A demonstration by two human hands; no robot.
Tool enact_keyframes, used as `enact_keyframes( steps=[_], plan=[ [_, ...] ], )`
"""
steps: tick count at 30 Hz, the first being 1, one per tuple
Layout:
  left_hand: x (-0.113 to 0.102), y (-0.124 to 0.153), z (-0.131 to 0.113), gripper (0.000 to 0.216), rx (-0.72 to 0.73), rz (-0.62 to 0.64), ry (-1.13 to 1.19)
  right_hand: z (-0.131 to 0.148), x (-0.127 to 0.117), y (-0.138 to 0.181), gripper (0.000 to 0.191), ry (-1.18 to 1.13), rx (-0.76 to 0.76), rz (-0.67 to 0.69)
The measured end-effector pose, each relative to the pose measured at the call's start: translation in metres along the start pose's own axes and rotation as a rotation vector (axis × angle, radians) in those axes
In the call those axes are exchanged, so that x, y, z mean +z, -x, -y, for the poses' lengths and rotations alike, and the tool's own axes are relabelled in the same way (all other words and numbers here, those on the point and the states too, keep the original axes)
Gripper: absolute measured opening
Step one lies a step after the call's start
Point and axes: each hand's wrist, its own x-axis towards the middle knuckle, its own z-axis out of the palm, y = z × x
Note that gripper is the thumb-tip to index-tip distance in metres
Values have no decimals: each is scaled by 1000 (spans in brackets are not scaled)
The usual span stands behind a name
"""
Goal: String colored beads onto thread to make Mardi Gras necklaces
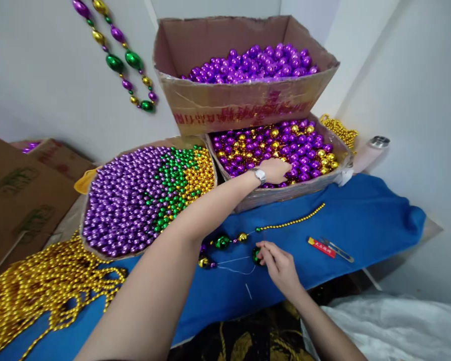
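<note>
My left hand (pixel 275 171), with a silver watch (pixel 260 175) at the wrist, reaches into a box of purple and gold beads (pixel 304 150). Its fingers are bunched among the beads, and what they hold is hidden. Over the blue cloth (pixel 376 215), my right hand (pixel 280 263) pinches a large green bead (pixel 256 255), partly covered by the fingers. Left of it lies a partly strung necklace, with a green bead (pixel 222 242), gold beads (pixel 242 237) and loose clear thread (pixel 235 260). A strand of small gold beads (pixel 293 221) runs from it to the right.
A carton (pixel 244 103) of purple beads stands above the bead box. To the left, another box holds small purple (pixel 124 200), green and gold beads. Gold bead chains (pixel 48 281) pile at the left. A red packet (pixel 322 247) and tweezers (pixel 338 249) lie right. A bead necklace (pixel 134 60) hangs on the wall.
</note>
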Motion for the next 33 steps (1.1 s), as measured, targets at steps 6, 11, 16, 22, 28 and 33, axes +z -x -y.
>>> enact_keyframes(
  steps=[6,11,16,22,28,33],
  plan=[
    [-1,27,10,36,62,-155,245,7,-2,-3,24,140,-78,-45],
    [2,154,11,43,-69,-365,1229,17,-6,-5,23,259,-220,-114],
    [42,243,4,39,-357,-508,1747,18,5,-4,24,335,-339,-20],
    [69,278,5,38,-467,-632,1859,15,17,-1,26,431,-374,58],
    [71,289,2,38,-469,-582,1847,16,16,-2,24,498,-435,96],
    [68,292,-7,39,-413,-471,1636,18,13,-7,21,687,-491,77]
  ],
)
